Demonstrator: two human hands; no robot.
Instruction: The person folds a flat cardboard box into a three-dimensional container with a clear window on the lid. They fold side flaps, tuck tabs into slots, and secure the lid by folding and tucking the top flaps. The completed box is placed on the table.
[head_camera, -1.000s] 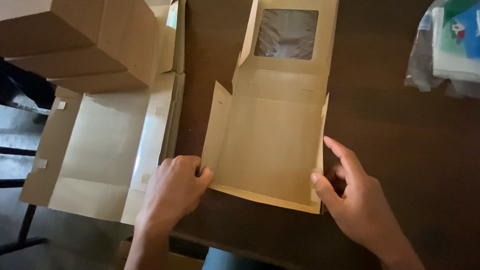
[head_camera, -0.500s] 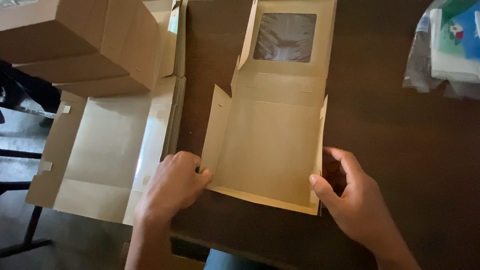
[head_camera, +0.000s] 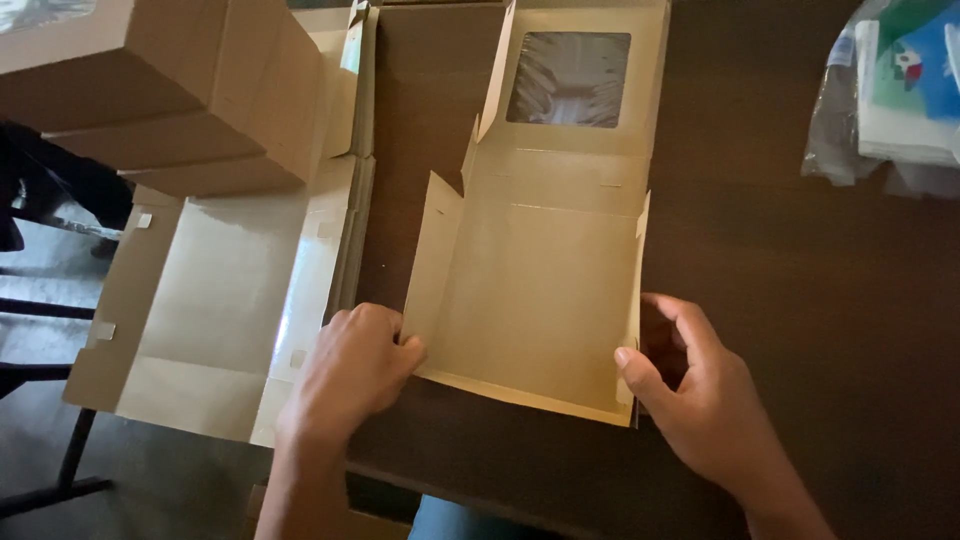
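Flat box blank (head_camera: 530, 300), tan card, lies on the dark counter (head_camera: 800, 300) in front of me, window lid (head_camera: 568, 80) pointing away, side flaps half raised. My left hand (head_camera: 350, 370) is curled at the near-left corner, fingers closed on the left flap's lower edge. My right hand (head_camera: 700, 390) is part open at the near-right corner, thumb pressed to the right flap, other fingers spread behind it.

Risks, as I judge them: the near edge sits close to the counter's front, so a tug toward me could slide the blank off. Uneven pressure from the two hands could skew it or crease a flap off its score line. The thumb-only hold on the right looks loose; that flap could spring flat.

Just left, a stack of flat blanks (head_camera: 230, 310) overhangs the counter edge, touching or nearly touching my left hand; a nudge may tip it. Folded boxes (head_camera: 170, 90) top left. Plastic bag (head_camera: 890, 100) top right, well apart.
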